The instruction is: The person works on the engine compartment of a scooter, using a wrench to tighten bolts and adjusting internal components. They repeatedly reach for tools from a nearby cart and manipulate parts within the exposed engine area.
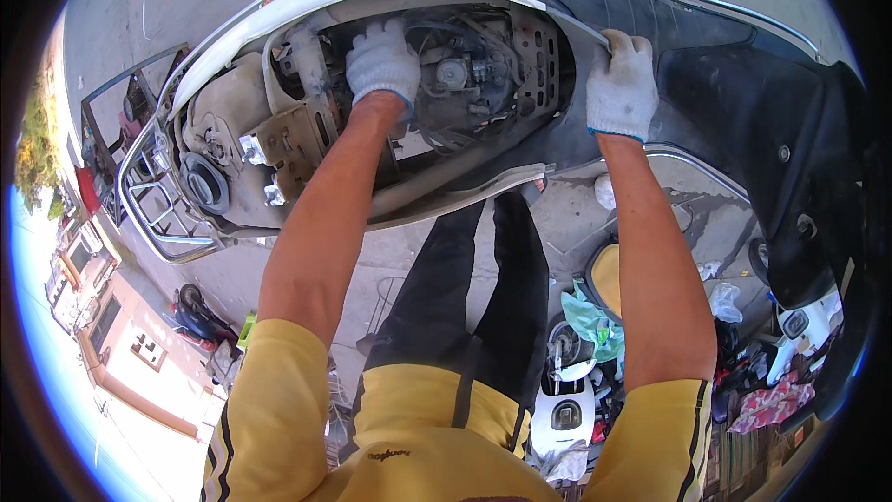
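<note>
A white scooter body (307, 0) stands in front of me with its seat area open, showing the engine bay (465, 70) with wires, hoses and metal parts. My left hand (381, 60), in a white knit glove, reaches down into the bay among the parts; what its fingers touch is hidden. My right hand (621, 84), also gloved, grips the edge of the opening next to the black floorboard panel (734, 84).
A chrome rear rack (153, 214) and round fuel cap (202, 184) sit at the scooter's left end. My black trouser legs (483, 297) stand on concrete. Bags, rags and another white scooter (562, 400) clutter the lower right. Buildings show at far left.
</note>
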`<state>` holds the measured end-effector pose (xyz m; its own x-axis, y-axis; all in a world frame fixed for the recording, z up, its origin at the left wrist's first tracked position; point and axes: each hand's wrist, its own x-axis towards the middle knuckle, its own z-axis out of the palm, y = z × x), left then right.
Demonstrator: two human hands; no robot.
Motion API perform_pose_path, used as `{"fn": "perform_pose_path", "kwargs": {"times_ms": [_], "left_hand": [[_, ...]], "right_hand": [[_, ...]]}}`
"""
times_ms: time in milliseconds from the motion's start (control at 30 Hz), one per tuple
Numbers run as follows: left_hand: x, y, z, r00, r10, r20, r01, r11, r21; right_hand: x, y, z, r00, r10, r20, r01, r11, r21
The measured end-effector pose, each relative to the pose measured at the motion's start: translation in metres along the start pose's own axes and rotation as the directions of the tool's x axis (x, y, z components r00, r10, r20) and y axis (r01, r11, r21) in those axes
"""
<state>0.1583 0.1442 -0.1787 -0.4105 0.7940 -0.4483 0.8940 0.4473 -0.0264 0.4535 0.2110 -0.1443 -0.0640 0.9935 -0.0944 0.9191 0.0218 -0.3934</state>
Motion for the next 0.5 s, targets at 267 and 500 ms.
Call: {"fn": "perform_pose_path", "kwargs": {"times_ms": [267,500], "left_hand": [[-0.004,-0.004,0.021,0.931,0.046,-0.362,-0.073,0.995,-0.061],[-0.067,0.046,0.073,0.780,0.572,0.255,-0.548,0.820,-0.163]], "right_hand": [[-0.001,0.005,0.005,0.999,-0.026,-0.047,0.027,0.999,0.017],[-0.002,0.005,0.008,0.995,-0.065,-0.075,0.063,0.998,-0.019]]}}
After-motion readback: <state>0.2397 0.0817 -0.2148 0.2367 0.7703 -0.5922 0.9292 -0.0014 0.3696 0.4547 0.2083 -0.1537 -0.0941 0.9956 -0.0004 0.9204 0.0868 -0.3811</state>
